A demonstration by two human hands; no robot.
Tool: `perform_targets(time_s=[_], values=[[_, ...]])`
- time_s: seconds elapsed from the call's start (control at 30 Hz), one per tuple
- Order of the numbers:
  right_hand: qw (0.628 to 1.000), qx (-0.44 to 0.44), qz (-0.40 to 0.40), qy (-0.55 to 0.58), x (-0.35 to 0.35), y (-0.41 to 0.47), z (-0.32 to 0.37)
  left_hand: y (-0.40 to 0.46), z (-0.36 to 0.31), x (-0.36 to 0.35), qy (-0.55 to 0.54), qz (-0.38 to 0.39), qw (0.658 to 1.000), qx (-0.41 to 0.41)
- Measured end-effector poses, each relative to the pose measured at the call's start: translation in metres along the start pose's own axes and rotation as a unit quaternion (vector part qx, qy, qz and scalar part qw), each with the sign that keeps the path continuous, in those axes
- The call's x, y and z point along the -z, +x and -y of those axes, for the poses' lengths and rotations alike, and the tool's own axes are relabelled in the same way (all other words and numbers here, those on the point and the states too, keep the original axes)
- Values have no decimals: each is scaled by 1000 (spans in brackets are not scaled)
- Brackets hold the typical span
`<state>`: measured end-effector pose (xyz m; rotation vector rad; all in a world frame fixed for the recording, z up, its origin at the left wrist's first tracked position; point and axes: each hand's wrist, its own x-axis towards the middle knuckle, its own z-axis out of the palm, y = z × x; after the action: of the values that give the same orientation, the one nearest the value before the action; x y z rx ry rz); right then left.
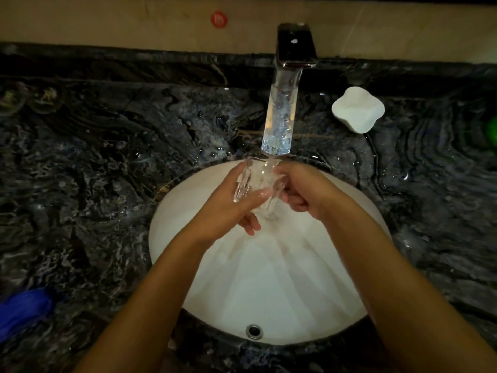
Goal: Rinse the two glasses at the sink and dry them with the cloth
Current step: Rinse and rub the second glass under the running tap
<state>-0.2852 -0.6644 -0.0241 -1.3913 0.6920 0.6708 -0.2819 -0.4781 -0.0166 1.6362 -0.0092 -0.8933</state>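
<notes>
Dark marbled stone makes up the surface (94,162) around a white oval sink (269,278), and the light is low. I'm holding one clear glass (258,184) over the basin, right under the faucet (282,103), its mouth up beneath the spout. My left hand (228,205) wraps it from the left, fingers (262,194) closed across its front. My right hand (301,189) grips it from the right, fingers curled against its side. Water on the glass blurs its outline. Left of the sink, at the frame's edge, lies a blue cloth (24,308). Right of the faucet sits a white lobed dish (357,109). On the wall behind the faucet there's a red round sticker (219,19).
</notes>
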Motion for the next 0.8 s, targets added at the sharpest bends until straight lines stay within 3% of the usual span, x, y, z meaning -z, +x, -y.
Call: perform_targets(time_s=[0.17, 0.33, 0.47, 0.6, 0.7, 0.8], values=[[996, 60, 21, 65, -12, -15, -17, -3, -7, -5, -42, -71, 991, 105], [997, 80, 6, 16, -16, -27, -34, -22, -6, -5, -70, 4, 981, 182], [997, 61, 52, -8, -1, -41, -27, -37, -5, -3, -104, 44, 980, 165], [985, 125, 100, -69, 6, -67, -6, -55, -15, -14, -116, 40, 986, 110], [975, 187, 34, -116, 1, -88, 7, -63, -23, -24, -95, -34, 993, 55], [929, 293, -124, -189, 8, -106, 25, -73, -26, -25, -88, -78, 993, 8]])
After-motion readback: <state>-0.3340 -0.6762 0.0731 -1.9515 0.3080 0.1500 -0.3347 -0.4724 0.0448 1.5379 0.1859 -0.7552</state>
